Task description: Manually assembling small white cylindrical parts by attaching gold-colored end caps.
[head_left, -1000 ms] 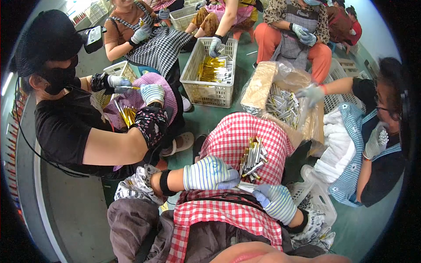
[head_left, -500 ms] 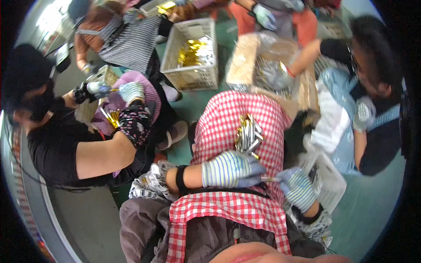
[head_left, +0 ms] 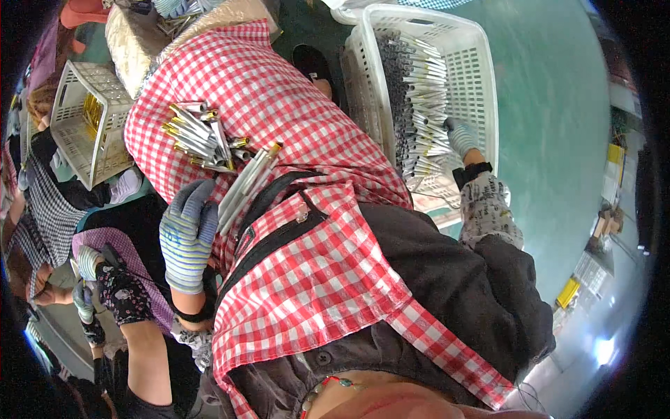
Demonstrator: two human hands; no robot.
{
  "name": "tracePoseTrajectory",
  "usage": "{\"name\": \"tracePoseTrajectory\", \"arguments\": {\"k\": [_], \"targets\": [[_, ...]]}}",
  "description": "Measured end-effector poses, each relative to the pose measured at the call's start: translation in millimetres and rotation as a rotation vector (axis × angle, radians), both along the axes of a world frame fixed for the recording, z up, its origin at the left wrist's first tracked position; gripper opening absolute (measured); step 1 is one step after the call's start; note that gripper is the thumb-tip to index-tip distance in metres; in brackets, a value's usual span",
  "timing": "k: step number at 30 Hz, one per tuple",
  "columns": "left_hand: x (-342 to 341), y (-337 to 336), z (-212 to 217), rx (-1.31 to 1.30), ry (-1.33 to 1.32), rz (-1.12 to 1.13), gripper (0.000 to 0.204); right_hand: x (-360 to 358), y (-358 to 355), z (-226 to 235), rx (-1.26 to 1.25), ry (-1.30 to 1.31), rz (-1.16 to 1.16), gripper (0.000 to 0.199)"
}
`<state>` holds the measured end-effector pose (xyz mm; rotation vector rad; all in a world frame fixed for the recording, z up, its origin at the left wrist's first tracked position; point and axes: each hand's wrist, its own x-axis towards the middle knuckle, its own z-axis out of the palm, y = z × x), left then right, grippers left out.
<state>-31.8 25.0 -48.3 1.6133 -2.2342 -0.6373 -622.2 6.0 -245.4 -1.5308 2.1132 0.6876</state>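
- Gloved and curled, your left hand [head_left: 187, 237] stays close to your lap, just beside a slim bundle of pale tubes [head_left: 248, 185] with a gold end showing; whether your fingers grip the bundle or only rest against it, you cannot tell from this angle.
- Your right hand [head_left: 460, 140] reaches into the large white crate [head_left: 474, 77] on your right, fingertips at the tubes lying there; whether it grasps one or has let go is hidden by the glove and the angle.
- Inside that crate, many silver-white tubes [head_left: 426, 105] lie roughly side by side, with a dark band of ends along their left.
- On your red-and-white checked apron [head_left: 279, 84], a loose pile of silver tubes with gold ends [head_left: 199, 136] sits at mixed angles, near your left hand and well apart from the crate.
- Judging by how things lie, you are partway: a large batch is already in rows in the crate, while the lap pile and the slim bundle remain outside it. How deep the rows go does not show.
- To your left, a co-worker's gloved hand [head_left: 87, 262] is over a purple cloth [head_left: 120, 241]; beyond, a smaller crate [head_left: 115, 136] holds gold-coloured pieces [head_left: 92, 112].
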Motion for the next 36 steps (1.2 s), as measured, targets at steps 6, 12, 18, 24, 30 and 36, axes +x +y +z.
{"name": "tracePoseTrajectory", "arguments": {"k": [6,12,18,24,30,36], "targets": [[0,-3,2,-0.014,-0.074,-0.038,0.035,-36,29,-69,-0.277,-0.190,-0.061,0.031],[17,-13,5,0.078,-0.125,0.056,0.031,-38,-4,-76,-0.141,-0.067,0.027,0.031],[19,-18,-10,-0.040,-0.171,0.041,0.024,67,-66,32,-0.555,-0.211,0.282,0.027],[17,-8,-9,0.071,-0.261,-0.009,0.026,262,-102,165,-0.516,-0.957,0.738,0.024],[-5,3,-22,0.115,-0.238,-0.120,0.044,379,-127,182,-0.545,-0.904,1.488,0.026],[-6,16,-13,0.168,-0.235,-0.054,0.024,424,-116,170,-0.417,-0.527,1.818,0.028]]}}
